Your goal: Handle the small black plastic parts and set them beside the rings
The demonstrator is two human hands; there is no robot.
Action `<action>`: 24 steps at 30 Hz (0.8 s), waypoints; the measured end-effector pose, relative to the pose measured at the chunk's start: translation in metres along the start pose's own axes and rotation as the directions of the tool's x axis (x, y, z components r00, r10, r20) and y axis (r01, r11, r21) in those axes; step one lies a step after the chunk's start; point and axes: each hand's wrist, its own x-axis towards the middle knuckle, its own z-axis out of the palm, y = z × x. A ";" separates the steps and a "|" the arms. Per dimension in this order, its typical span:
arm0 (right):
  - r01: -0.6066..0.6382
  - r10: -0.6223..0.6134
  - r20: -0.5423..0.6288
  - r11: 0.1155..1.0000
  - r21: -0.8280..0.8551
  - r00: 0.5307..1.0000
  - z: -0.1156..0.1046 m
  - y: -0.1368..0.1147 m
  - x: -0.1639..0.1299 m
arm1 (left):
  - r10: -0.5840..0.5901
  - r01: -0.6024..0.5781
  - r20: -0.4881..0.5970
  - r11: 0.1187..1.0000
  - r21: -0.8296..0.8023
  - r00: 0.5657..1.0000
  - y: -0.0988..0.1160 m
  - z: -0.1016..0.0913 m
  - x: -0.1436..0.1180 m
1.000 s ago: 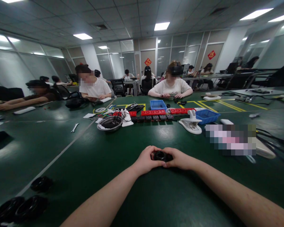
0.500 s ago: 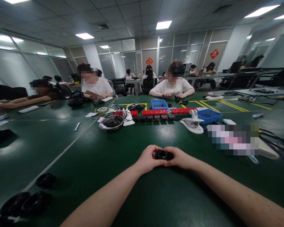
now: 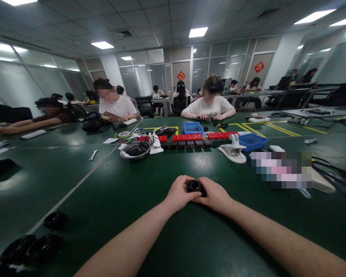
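Observation:
A glossy black ring-shaped part (image 3: 194, 186) with a round hole in its top lies between my hands, low over the green table (image 3: 127, 231). My left hand (image 3: 181, 194) curls round its left side, the thumb along the front. From the right, my right hand (image 3: 215, 192) closes on the same part, its thumb near the left thumb. The fingers hide much of the part's sides. Several similar black rings lie at the lower left, among them a smaller one (image 3: 55, 220) and a larger one (image 3: 44, 248).
Ahead stand a metal bowl (image 3: 135, 154) with black items, a row of red blocks (image 3: 188, 137), a white clamp stand (image 3: 233, 151) and a blue tray (image 3: 253, 141). A wrench (image 3: 93, 155) lies to the left. Several people sit across the table.
The black part has shifted slightly left, and my right hand has moved left, closer round it. My left hand stays nearly in place. The view has shifted slightly.

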 end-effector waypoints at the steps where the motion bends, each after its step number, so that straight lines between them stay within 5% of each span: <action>1: 0.043 -0.045 0.022 0.998 0.054 0.999 -0.002 0.003 0.001 | 0.009 -0.009 0.042 1.000 -0.022 0.999 -0.001 -0.002 0.001; 10: 0.164 -0.250 0.218 0.923 0.348 0.943 -0.015 0.024 0.011 | 0.050 -0.035 0.142 0.993 -0.109 0.989 -0.005 -0.006 0.004; 24: 0.156 -0.216 0.159 0.933 0.323 0.963 -0.008 0.021 0.009 | 0.061 -0.049 0.113 0.993 -0.103 0.992 -0.005 -0.004 0.002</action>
